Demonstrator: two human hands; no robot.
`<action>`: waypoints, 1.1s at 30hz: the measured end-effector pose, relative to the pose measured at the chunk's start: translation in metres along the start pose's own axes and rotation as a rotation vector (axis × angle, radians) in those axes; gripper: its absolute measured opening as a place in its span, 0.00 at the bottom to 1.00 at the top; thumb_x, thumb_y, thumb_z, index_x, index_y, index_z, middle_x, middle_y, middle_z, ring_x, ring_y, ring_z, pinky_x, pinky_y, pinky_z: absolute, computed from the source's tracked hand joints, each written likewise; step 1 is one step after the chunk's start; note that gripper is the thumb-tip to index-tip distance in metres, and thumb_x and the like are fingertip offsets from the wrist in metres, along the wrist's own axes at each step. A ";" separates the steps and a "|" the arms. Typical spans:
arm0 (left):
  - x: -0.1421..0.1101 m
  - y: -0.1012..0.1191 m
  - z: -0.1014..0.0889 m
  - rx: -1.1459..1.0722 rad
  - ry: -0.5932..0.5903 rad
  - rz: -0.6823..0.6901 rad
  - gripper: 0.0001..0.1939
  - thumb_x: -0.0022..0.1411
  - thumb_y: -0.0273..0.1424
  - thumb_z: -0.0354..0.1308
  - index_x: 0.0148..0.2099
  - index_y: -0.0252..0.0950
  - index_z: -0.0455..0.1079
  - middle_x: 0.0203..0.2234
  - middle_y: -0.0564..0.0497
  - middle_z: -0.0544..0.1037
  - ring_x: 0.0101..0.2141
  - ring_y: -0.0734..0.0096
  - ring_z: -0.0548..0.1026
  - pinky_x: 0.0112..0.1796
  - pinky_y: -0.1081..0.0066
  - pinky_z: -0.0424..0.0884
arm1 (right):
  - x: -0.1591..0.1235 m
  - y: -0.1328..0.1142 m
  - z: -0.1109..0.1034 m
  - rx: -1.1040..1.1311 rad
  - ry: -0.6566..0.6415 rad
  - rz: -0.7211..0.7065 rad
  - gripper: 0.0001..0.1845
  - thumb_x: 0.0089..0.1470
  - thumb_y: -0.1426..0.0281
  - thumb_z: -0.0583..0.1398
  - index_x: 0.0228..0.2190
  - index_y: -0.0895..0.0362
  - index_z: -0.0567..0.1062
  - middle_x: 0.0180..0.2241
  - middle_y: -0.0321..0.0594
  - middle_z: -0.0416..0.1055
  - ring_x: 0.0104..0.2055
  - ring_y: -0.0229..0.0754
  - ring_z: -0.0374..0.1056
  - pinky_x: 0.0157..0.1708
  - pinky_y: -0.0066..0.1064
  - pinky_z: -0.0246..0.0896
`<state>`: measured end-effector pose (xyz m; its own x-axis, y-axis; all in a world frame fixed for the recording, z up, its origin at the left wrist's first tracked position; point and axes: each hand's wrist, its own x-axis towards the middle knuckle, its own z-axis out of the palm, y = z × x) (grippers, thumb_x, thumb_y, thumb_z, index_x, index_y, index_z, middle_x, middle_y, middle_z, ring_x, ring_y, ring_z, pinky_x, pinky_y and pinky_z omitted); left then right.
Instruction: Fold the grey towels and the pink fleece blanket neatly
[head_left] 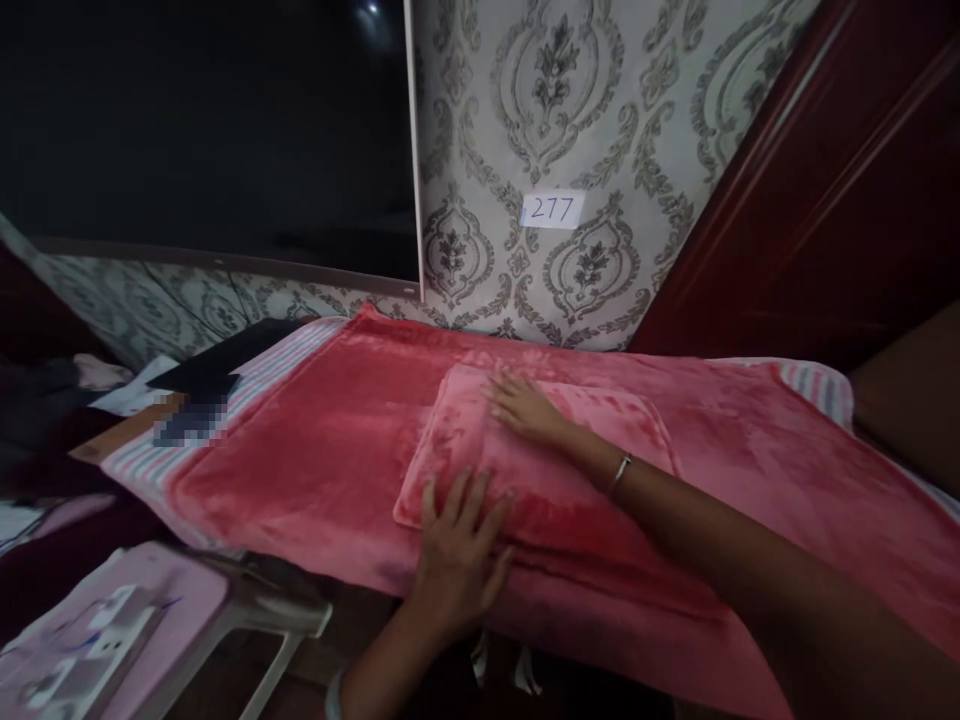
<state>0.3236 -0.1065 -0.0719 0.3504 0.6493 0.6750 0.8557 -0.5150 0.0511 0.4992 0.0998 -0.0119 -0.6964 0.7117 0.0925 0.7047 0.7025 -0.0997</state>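
Observation:
A folded pink-red plush cloth, roughly a rectangle, lies on a larger red plush blanket spread over a long table. My left hand rests with spread fingers on the near left edge of the folded cloth. Farther back, my right hand lies flat on its top near the far left corner, slightly blurred by motion. A thin bracelet circles the right wrist. Neither hand grips anything that I can see. The right forearm covers part of the folded cloth.
A large dark screen hangs at the back left, beside patterned wallpaper with a label reading 277. Striped cloth, papers and a dark flat item lie at the table's left end. A pink stool holding a white object stands front left.

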 end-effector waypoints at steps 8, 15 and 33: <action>-0.022 -0.016 0.019 -0.001 0.049 -0.084 0.29 0.64 0.43 0.63 0.65 0.44 0.70 0.67 0.40 0.65 0.70 0.45 0.55 0.67 0.44 0.45 | 0.023 -0.051 0.013 0.008 -0.135 -0.366 0.33 0.70 0.51 0.50 0.70 0.47 0.58 0.73 0.44 0.47 0.76 0.53 0.36 0.70 0.60 0.27; -0.026 -0.017 0.026 -0.026 0.055 -0.091 0.28 0.64 0.39 0.61 0.65 0.44 0.70 0.69 0.42 0.64 0.70 0.45 0.53 0.67 0.43 0.44 | 0.099 -0.013 0.019 0.072 -0.188 0.005 0.35 0.70 0.48 0.48 0.71 0.45 0.54 0.74 0.42 0.41 0.76 0.56 0.36 0.69 0.62 0.38; -0.025 -0.027 0.035 0.014 0.095 -0.060 0.25 0.64 0.39 0.61 0.63 0.44 0.72 0.68 0.39 0.65 0.69 0.43 0.58 0.67 0.42 0.45 | 0.079 -0.034 0.002 0.040 0.021 0.075 0.33 0.71 0.52 0.50 0.72 0.45 0.53 0.74 0.44 0.40 0.76 0.57 0.31 0.70 0.65 0.26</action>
<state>0.3053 -0.0894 -0.1155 0.2611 0.6227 0.7376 0.8798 -0.4680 0.0836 0.4204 0.1323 -0.0028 -0.6386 0.7626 0.1037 0.7486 0.6467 -0.1462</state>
